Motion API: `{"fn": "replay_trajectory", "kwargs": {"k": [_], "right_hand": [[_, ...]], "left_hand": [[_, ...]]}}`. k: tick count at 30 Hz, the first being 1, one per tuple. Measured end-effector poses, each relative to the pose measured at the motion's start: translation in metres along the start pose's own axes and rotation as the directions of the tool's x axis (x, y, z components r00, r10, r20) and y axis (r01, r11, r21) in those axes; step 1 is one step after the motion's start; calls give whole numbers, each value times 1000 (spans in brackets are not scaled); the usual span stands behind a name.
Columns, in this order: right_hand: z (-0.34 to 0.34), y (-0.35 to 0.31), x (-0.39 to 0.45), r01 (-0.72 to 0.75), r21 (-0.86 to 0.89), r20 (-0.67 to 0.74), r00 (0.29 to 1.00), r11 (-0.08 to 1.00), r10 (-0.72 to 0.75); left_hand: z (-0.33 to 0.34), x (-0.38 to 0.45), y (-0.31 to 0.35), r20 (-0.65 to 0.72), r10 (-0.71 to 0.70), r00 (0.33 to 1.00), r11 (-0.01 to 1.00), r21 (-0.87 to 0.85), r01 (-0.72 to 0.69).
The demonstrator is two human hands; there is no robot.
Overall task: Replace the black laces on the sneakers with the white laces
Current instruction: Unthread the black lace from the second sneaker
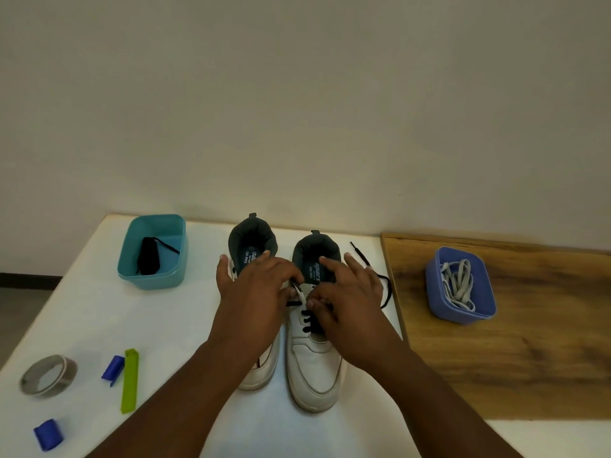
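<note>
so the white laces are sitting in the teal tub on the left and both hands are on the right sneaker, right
Not quite. The head view shows the white laces in the blue plastic tub on the right; the teal plastic tub holds a black bundle. Both hands are on the right white sneaker.

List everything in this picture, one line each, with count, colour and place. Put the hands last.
white leather sneakers: two, white with dark lining, side by side mid-table, toes toward the camera.
black shoelace: one, black, part threaded in the right-side sneaker, loose end trailing right.
teal plastic tub: one, teal, far left of the table.
bundled black lace: one, black, inside the teal tub.
blue plastic tub: one, blue, on the wooden board.
white laces: a tangle, count unclear, in the blue tub.
wooden board: one, brown, right.
grey tape roll: one, near left.
green strip: one, near left.
blue rolls: two, near left.
white table: one.
left hand: at the eyelets; grip unclear.
right hand: pinching the lace.
</note>
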State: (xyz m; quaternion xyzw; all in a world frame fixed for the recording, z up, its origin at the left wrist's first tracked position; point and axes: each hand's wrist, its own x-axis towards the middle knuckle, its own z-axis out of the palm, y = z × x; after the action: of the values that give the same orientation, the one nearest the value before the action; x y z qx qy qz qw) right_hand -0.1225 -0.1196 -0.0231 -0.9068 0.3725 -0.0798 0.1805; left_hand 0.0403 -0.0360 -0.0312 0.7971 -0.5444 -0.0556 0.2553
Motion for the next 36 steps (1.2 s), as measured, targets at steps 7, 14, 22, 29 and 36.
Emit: {"fn": "replay_trajectory", "kwargs": {"k": [7,14,22,29,36], "right_hand": [[-10,3,-5,-201,-2,-303,934,980,190],[3,-2,-1,-77,-63,-100,993,995,70],[-14,19,-6,-414,30,-443,810,910,383],[-2,-2,-2,-39,-99,-73,997,994,32],[-19,26,-1,-402,308,-437,745,862,503]], "left_hand": [[2,-1,1,0,-12,1000,1000,4,12],[1,-2,0,-8,-21,1000,999,-28,21],[2,-3,-2,-16,-17,1000,997,-69,16],[2,-3,-2,-18,-12,1000,998,-54,11],[3,-1,-2,-27,-7,1000,997,-80,5]]}}
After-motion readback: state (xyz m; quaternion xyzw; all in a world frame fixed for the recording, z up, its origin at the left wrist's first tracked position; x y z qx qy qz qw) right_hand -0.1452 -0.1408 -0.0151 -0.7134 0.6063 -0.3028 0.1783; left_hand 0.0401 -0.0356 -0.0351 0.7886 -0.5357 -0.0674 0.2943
